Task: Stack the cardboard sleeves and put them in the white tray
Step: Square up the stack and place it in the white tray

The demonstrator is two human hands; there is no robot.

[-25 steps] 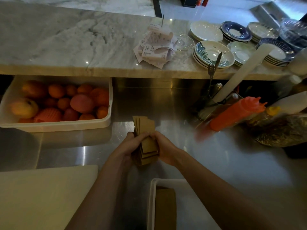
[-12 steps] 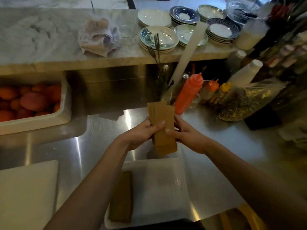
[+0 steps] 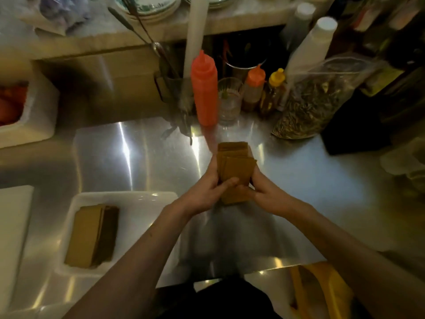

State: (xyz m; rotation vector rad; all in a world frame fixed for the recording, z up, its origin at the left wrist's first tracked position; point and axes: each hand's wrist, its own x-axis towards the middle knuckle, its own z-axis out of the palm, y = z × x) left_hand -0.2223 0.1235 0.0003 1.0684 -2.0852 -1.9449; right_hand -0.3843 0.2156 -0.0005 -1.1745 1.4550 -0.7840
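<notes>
A bundle of flat brown cardboard sleeves [image 3: 235,168] stands on end over the steel counter, slightly fanned at the top. My left hand [image 3: 210,188] grips its left side with the thumb across the front. My right hand [image 3: 264,192] clasps its right side and lower edge. The white tray [image 3: 140,201] lies to the lower left of my hands, partly under my left forearm. A stack of sleeves [image 3: 90,236] lies flat in the tray's left half.
Behind the bundle stand a red squeeze bottle [image 3: 204,88], a glass [image 3: 230,100], smaller sauce bottles [image 3: 254,87] and a clear bag of dried leaves [image 3: 315,100]. A white fruit tub [image 3: 34,111] sits far left, a white board [image 3: 12,226] at the left edge, yellow packaging [image 3: 322,293] bottom right.
The view has swung right and down, so the tray now lies left of my hands. Both hands kept hold of the bundle, squaring it upright.
</notes>
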